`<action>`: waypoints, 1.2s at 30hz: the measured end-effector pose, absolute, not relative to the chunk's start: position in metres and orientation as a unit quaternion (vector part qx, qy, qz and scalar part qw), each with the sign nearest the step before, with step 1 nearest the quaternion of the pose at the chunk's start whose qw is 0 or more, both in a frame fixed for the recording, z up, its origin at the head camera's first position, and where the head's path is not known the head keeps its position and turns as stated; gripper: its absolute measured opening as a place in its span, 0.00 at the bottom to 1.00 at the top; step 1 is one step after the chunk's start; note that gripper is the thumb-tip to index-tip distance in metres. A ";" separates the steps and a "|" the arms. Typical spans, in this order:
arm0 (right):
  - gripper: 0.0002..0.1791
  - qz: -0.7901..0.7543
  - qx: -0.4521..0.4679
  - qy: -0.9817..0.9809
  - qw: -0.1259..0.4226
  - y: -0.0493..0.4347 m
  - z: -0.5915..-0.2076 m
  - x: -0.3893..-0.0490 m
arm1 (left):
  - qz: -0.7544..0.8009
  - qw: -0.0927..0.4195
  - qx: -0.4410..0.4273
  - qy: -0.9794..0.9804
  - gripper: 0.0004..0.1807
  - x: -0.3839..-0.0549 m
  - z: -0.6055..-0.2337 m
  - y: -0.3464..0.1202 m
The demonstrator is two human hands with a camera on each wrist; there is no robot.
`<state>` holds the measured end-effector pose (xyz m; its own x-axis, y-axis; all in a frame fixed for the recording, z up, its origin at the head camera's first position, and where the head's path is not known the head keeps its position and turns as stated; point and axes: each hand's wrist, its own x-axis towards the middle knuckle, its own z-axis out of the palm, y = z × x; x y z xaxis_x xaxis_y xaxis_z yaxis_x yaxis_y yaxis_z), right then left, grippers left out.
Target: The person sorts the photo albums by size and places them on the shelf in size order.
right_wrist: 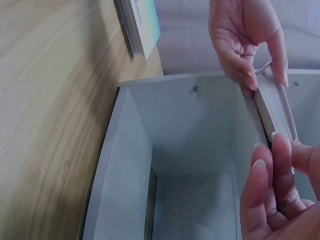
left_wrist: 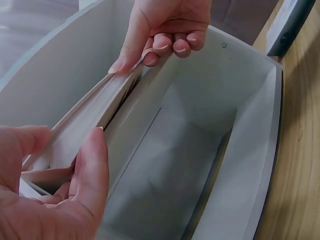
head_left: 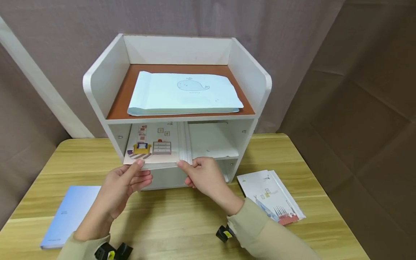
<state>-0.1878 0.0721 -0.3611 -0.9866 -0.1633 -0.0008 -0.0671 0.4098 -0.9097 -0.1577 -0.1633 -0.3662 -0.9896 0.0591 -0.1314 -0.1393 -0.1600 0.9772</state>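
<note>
A book (head_left: 154,144) with a pale cover of drawn furniture lies flat on the middle shelf of a small white shelf unit (head_left: 112,72), its near edge at the front. My left hand (head_left: 121,184) pinches that edge near its left corner, thumb on top and fingers beneath. Towards the right corner, my right hand (head_left: 204,177) grips the same edge between thumb and curled fingers. In the left wrist view the book's page edge (left_wrist: 82,122) runs between the two hands. Above the lower compartment, the right wrist view shows the book's edge (right_wrist: 272,107) pinched from both ends.
On the unit's brown top lies a pale blue book with a whale (head_left: 191,92). A blue book (head_left: 69,213) rests on the wooden table (head_left: 175,224) at left, and a white illustrated book (head_left: 269,196) at right. A curtain (head_left: 182,18) hangs behind.
</note>
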 end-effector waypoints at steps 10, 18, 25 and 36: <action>0.33 -0.494 -0.090 0.865 0.001 0.070 -0.363 -0.187 | 0.745 0.045 -0.052 0.664 0.38 -0.156 -0.365 -0.159; 0.23 -0.465 -0.133 0.875 -0.028 0.096 -0.372 -0.178 | 0.704 0.028 -0.017 0.710 0.33 -0.141 -0.375 -0.144; 0.21 -0.430 -0.124 0.894 -0.033 0.142 -0.383 -0.167 | 0.677 0.026 0.002 0.736 0.32 -0.131 -0.393 -0.128; 0.28 -0.380 -0.110 0.918 -0.004 0.201 -0.401 -0.158 | 0.617 0.026 0.001 0.787 0.42 -0.122 -0.415 -0.101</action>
